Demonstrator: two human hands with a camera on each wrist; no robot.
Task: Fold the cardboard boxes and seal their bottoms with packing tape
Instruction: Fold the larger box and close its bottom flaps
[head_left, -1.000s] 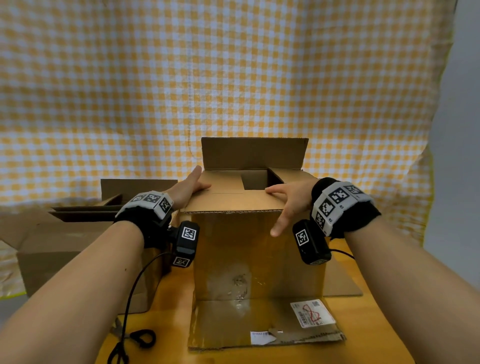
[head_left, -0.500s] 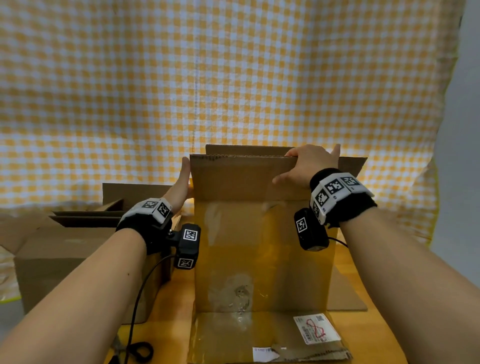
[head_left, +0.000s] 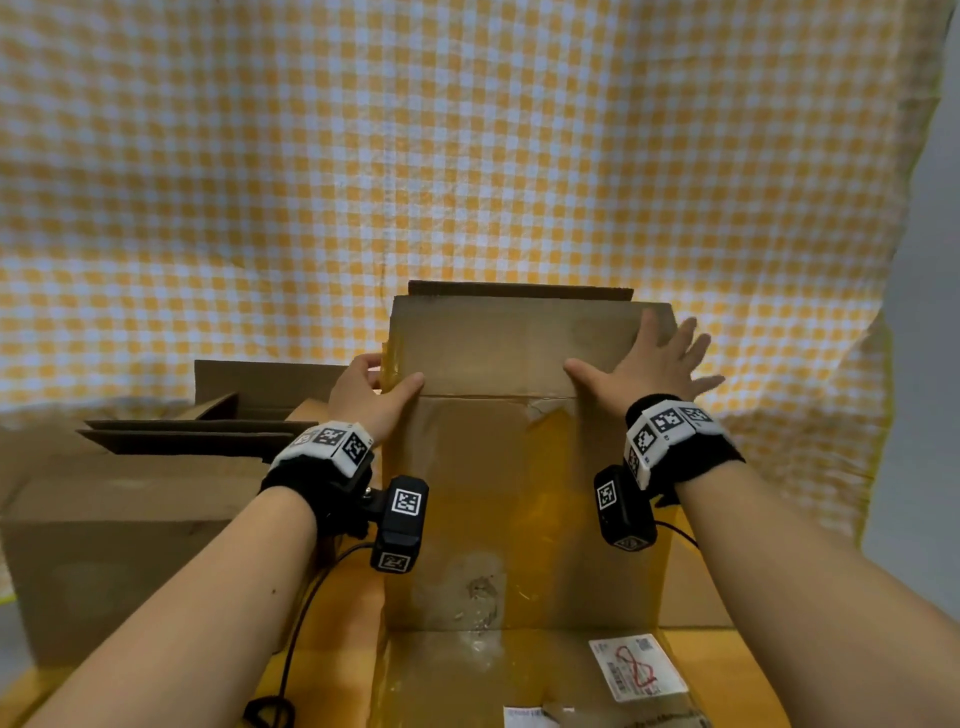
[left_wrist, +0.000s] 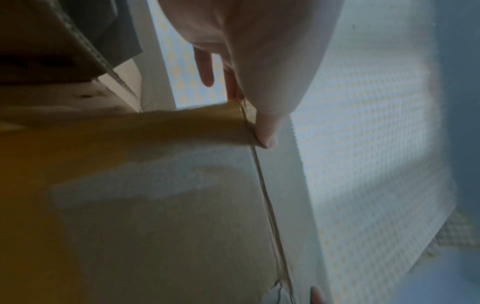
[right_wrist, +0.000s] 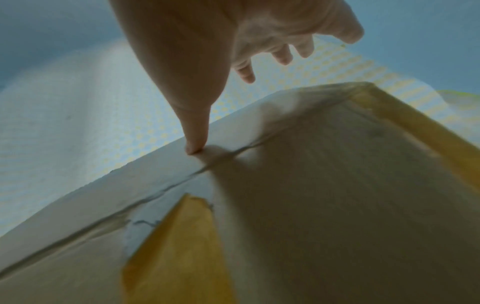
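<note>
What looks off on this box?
The box is reused: yellowed old tape with a torn end below the flap fold, scuffed patch on the front, old shipping label on the bottom flap.

The desk (head_left: 332, 613) is yellowish wood, showing in the lower part of the head view. At lower centre a box (head_left: 524, 519) stands upright on it, its near flap (head_left: 519, 675) lying flat on the wood with a white label (head_left: 636, 666) at the lower right. At the left a second box (head_left: 130, 525) sits just beside the first. A black cable (head_left: 296, 623) runs across the wood between them, ending in a loop at the bottom edge.
</note>
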